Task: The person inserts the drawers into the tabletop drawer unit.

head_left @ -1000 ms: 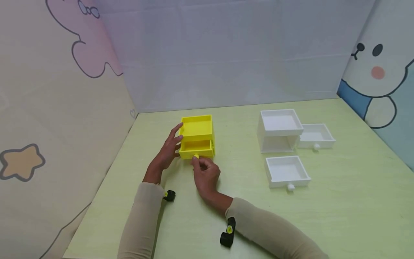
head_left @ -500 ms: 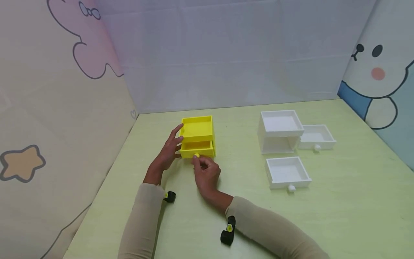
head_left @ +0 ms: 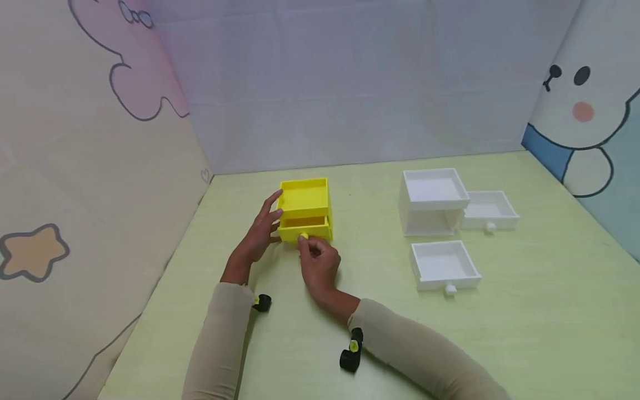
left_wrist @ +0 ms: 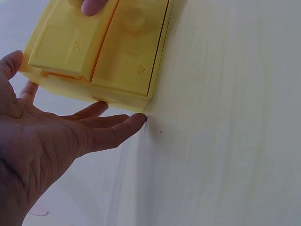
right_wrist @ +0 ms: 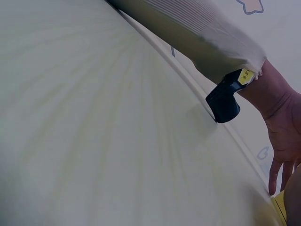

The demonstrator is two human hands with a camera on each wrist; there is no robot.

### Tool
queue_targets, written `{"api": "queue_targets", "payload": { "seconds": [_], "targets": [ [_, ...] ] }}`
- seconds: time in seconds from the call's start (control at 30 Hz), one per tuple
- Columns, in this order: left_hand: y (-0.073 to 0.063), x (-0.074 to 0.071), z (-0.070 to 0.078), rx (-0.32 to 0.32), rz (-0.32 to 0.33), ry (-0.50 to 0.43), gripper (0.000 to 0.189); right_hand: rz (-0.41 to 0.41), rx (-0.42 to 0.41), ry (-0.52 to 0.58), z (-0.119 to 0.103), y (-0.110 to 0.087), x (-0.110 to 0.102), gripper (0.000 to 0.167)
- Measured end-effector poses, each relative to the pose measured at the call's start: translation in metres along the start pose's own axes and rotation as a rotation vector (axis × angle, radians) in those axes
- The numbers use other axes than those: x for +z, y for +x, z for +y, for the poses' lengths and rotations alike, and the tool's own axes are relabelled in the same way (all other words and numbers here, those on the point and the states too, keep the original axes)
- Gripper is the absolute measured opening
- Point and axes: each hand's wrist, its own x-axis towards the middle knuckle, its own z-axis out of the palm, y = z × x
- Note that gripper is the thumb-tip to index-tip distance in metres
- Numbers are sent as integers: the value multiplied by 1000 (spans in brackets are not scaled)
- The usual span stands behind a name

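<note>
Your right grip (head_left: 320, 268) pinches the yellow cabinet's (head_left: 304, 196) likely light, stiff drawer (head_left: 294, 232) sensibly by its knob (head_left: 304, 236); left grip (head_left: 257, 236), straight-fingered, alongside.

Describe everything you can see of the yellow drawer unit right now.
The yellow drawer unit looks like plastic and stands upright on the table. Its top is a shallow, rimmed tray. The upper drawer, marked 57, sits partly out; the lower drawer, marked 62, looks closed and has a round knob. The left hand touches the unit's left side with its fingers, while the right hand pinches the upper knob. Its back is hidden.
</note>
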Motion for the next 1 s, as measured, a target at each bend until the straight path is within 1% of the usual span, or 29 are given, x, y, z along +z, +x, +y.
{"api": "queue_targets", "payload": {
  "seconds": [0.2,0.33,0.53,0.77,1.0],
  "targets": [
    [1,-1,4,7,-13,2,53,-19,18,2,0,6,1,23],
    [1,-1,5,6,-7,10,53,-31,35,-4,0,9,1,24],
    [0,-2,2,-9,-4,7,53,-38,74,-5,-2,9,1,26],
    [4,-3,5,9,3,7,51,-43,82,6,-4,15,3,25],
    [1,-2,-2,4,-8,3,52,-52,119,-6,-3,13,2,24]
  ]
}}
